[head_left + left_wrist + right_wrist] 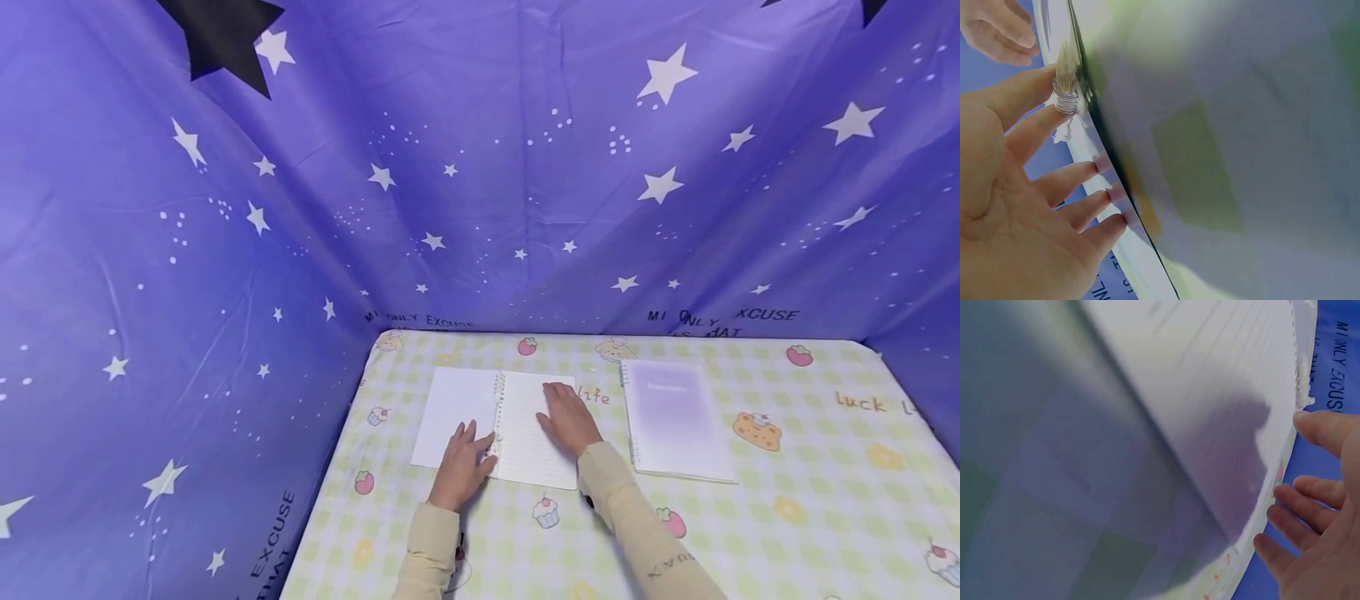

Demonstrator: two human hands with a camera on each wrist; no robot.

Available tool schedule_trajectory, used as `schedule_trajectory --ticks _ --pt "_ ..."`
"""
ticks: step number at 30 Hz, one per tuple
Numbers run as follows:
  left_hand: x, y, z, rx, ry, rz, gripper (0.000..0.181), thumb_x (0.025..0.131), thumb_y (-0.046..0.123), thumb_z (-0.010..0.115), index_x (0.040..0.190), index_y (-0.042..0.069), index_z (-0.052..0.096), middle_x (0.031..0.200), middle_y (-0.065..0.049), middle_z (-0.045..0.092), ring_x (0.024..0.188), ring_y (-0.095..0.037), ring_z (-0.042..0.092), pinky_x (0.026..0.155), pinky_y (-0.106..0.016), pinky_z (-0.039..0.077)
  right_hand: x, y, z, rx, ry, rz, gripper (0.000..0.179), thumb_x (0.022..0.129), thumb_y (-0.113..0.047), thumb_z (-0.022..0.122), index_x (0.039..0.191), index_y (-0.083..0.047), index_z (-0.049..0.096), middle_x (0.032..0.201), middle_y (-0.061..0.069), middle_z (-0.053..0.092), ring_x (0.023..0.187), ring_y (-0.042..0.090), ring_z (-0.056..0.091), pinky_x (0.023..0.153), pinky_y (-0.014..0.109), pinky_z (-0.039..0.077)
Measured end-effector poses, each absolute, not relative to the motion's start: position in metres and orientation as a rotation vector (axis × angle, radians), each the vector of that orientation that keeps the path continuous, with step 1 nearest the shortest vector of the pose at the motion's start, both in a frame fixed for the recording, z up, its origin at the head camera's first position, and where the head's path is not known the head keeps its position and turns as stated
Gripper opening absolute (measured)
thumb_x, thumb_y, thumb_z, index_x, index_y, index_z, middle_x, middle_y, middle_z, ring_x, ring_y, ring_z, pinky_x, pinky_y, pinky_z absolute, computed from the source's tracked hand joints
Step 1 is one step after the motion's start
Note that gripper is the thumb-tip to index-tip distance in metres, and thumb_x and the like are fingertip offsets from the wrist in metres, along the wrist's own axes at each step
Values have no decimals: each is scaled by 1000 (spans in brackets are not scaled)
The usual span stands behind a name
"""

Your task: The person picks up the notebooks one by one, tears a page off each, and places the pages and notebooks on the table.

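White notebook (517, 421) — left hand (461, 471) touching cover (457, 408), right hand (572, 423) over lined page (525, 454) — both loosely spread.

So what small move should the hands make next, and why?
Perhaps the right hand should pinch the outer edge of the lined page to turn it: it reaches over the page's upper outer part, holding nothing, while the left hand sits by the spiral binding, well placed to steady the open notebook.
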State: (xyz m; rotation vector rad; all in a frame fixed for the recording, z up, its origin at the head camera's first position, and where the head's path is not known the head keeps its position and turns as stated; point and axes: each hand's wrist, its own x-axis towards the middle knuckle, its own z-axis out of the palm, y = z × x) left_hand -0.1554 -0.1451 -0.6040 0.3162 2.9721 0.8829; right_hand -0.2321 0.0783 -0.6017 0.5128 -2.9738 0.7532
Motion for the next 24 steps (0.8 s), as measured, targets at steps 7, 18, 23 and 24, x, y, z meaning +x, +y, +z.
schedule_trajectory --ticks 7,18,23,24 --pt "-155 -144 -604 313 2978 873 40 91 20 69 128 4 66 145 -34 44 138 -53 35 116 -60 29 -233 87 -610 511 -3041 697 67 94 -21 65 142 17 37 148 34 39 141 45 35 120 53 25" --pt "-154 -145 -604 299 2954 886 41 92 22 68 130 5 65 147 -33 42 141 -51 32 116 -59 29 -246 98 -618 465 -3107 729 91 94 -42 64 149 16 22 157 33 21 149 45 17 122 57 17" --pt "-153 -145 -603 275 2943 896 42 93 23 67 131 5 64 149 -31 41 142 -50 31 117 -59 28 -251 101 -622 436 -3107 789 97 90 -45 68 150 15 21 158 33 21 149 45 16 122 58 13" --pt "-153 -145 -603 271 2939 895 42 94 23 67 131 5 64 149 -31 41 142 -50 31 117 -58 27 -252 101 -622 429 -3109 796 98 89 -45 69 150 15 22 158 33 21 149 45 16 122 58 12"
